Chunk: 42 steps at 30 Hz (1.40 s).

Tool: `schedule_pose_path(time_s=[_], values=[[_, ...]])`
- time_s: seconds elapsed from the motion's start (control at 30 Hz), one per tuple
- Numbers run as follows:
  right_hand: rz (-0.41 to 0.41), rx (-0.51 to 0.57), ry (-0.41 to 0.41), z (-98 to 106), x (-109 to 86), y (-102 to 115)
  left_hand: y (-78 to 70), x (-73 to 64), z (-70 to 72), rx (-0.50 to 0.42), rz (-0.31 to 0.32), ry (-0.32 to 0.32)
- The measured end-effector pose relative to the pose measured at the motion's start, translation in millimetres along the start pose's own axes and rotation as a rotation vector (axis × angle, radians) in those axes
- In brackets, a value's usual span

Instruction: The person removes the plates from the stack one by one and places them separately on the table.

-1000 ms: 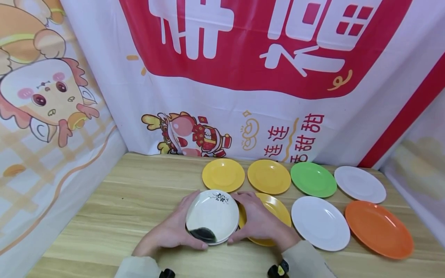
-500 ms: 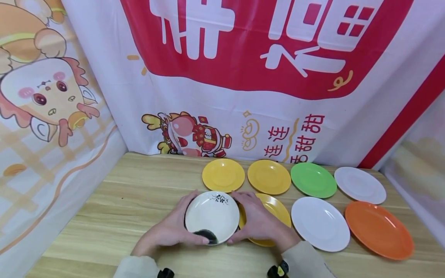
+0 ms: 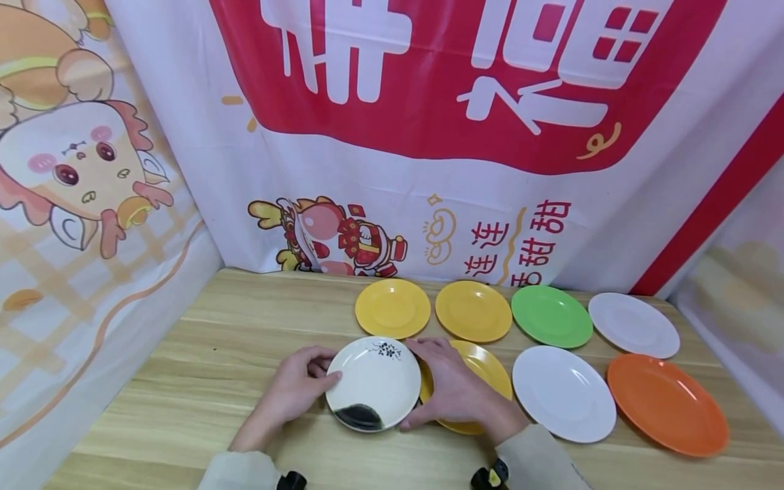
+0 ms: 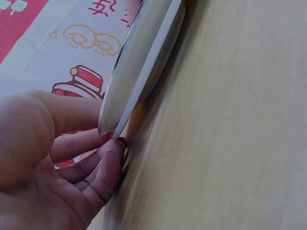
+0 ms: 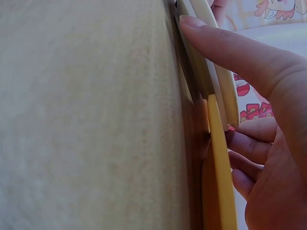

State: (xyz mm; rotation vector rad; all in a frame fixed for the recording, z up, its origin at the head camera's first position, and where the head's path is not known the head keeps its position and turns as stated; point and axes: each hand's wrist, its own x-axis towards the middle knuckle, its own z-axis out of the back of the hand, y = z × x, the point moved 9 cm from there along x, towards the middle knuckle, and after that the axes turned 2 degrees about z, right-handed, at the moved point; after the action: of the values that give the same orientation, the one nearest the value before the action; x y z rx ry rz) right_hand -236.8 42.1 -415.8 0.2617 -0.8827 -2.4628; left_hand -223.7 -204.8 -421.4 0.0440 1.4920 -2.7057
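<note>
In the head view a stack of round white plates sits at the front middle of the table, and its top plate (image 3: 373, 384) bears a dark patch and a small black flower print. At the left rim, my left hand (image 3: 294, 388) pinches the top plate's edge, thumb above and fingers curled below. The left wrist view shows a second white plate (image 4: 149, 62) right beneath it. My right hand (image 3: 450, 384) curves round the stack's right side, thumb at the front and fingers at the back. It partly hides a yellow plate (image 3: 484, 364), whose edge overlaps the stack's.
Two more yellow plates (image 3: 393, 309) (image 3: 474, 311), a green plate (image 3: 552, 316) and a white plate (image 3: 634, 325) line the back. Another white plate (image 3: 565, 395) and an orange oval plate (image 3: 667, 405) lie at the right. A printed cloth (image 3: 398, 146) hangs behind the table (image 3: 202, 361).
My left hand has drawn back from round the stack's left side, its thumb moving from the front edge up to the left rim. The top plate shifted slightly; the right hand stayed.
</note>
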Motion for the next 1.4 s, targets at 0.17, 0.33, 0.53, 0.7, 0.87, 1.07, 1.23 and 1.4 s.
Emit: schedule_pose_path(time_s=[0.17, 0.33, 0.53, 0.7, 0.87, 1.07, 1.23, 1.4], values=[[-0.001, -0.006, 0.005, 0, 0.4, -1, 5.5, 1.3, 0.4, -0.059, 0.059, -0.012], [0.015, -0.03, 0.002, -1, 1.6, -1, 7.3, 2.7, 3.6, -0.088, 0.088, -0.019], [0.043, -0.025, 0.001, 0, 2.2, 2, 5.6, 7.1, 15.8, -0.115, 0.11, -0.045], [0.034, -0.038, 0.014, 0, 1.6, 2, 5.9, 10.6, 28.1, -0.196, 0.158, -0.007], [0.034, -0.068, 0.022, -1, 2.9, 3, 17.0, 16.1, 57.7, -0.259, 0.241, -0.069], [0.017, -0.086, 0.032, -2, 3.2, 3, 43.6, 32.0, 89.6, -0.319, 0.272, -0.192], [0.013, -0.093, 0.034, -2, 3.5, 3, 69.1, 41.9, 102.1, -0.3, 0.316, -0.264], [0.012, -0.102, 0.034, -2, 2.8, 3, 75.6, 48.4, 102.4, -0.265, 0.344, -0.273]])
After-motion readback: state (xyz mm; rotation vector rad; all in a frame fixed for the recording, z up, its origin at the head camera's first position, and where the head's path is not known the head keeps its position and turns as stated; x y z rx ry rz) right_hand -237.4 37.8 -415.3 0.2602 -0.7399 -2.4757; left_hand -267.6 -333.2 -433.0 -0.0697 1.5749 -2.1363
